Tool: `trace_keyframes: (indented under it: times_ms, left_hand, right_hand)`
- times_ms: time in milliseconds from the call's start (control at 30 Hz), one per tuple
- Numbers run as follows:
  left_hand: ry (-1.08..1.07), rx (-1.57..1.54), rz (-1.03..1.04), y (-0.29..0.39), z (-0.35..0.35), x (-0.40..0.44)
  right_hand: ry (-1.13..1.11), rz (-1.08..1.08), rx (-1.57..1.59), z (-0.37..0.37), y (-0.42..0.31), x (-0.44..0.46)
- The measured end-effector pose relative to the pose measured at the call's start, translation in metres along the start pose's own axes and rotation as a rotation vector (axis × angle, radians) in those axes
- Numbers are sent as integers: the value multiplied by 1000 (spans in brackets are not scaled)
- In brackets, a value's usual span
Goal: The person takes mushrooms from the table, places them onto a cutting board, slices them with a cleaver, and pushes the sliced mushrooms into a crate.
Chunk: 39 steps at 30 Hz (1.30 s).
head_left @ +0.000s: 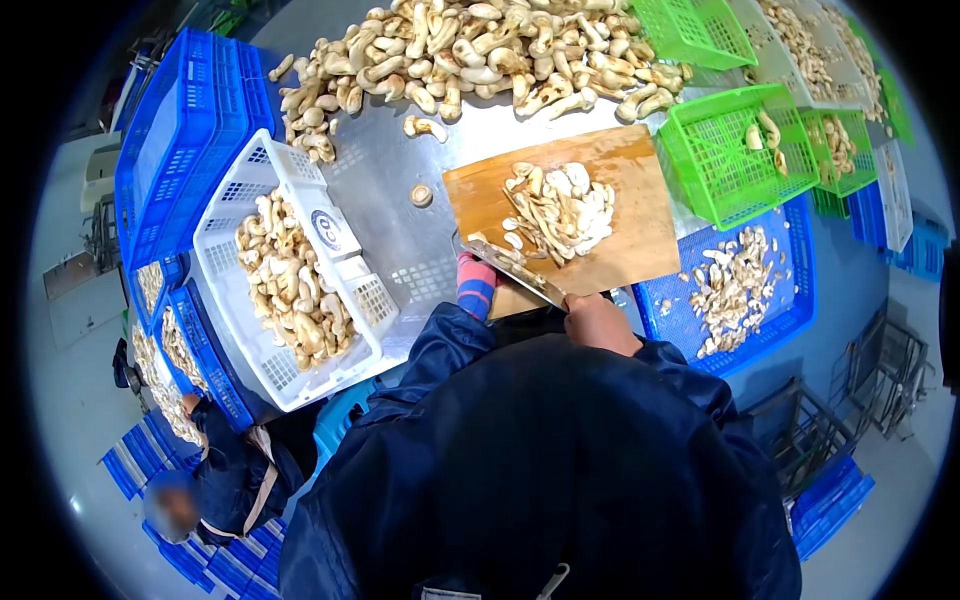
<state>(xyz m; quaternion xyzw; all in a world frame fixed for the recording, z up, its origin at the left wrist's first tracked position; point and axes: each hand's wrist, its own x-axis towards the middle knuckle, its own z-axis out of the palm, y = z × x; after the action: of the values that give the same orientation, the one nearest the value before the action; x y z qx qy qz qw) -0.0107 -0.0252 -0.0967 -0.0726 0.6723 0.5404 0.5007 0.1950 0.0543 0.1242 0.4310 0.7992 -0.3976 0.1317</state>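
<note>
My right hand (597, 322) is closed round the handle of a knife (522, 274) at the front edge of the wooden cutting board (640, 190). The blade points to the left, across the board's front left corner. My left hand (477, 280), in a pink and blue striped covering, is beside the blade's far end; its fingers are partly hidden by the blade. Some mushroom pieces lie along the blade. Behind it, a heap of sliced mushrooms (565, 210) rests on the board.
Whole mushrooms (450, 50) are piled at the table's back. A white basket (272, 366) of mushrooms stands left; a blue tray (800, 280) with slices and a green basket (735, 206) stand right. Blue crates (165, 150) are stacked far left. Another person (245, 480) is at lower left.
</note>
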Motion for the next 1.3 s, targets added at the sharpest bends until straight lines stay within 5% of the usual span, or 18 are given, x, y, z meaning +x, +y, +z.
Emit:
trace_keyframes:
  times_ms: [100,367,467,600,667,733,767,867,1000,1067,1267,1300]
  left_hand:
    - [86,249,-6,39,20,-37]
    - [46,-7,-22,48,29,-49]
    - [77,134,-68,47,21,-50]
    - [-24,-26,-140,61,7,-66]
    - [47,187,-108,62,14,-72]
    - [114,401,-70,71,26,-73]
    - [212,734,166,30,9,-29]
    - [189,826,254,60,23,-63]
    - [-180,117,362,71,1,-82]
    - [-248,99,337,120,-16,-133]
    - [273,511,906,188,-175,-148]
    - [437,705,790,198,-206,-147]
  right_hand:
    - [-2,11,34,2,1,9]
    - [-131,-46,22,34,2,62]
    - [-32,-96,8,52,2,90]
    - [-3,102,205,32,19,96]
    - [22,246,304,38,33,94]
    - [61,172,294,41,36,91]
    - [98,115,254,42,34,88]
    - [152,78,196,45,34,87]
    - [179,70,64,40,9,76]
    - [146,67,141,53,10,79]
    - [25,238,446,36,22,87]
    - [21,232,571,30,28,84]
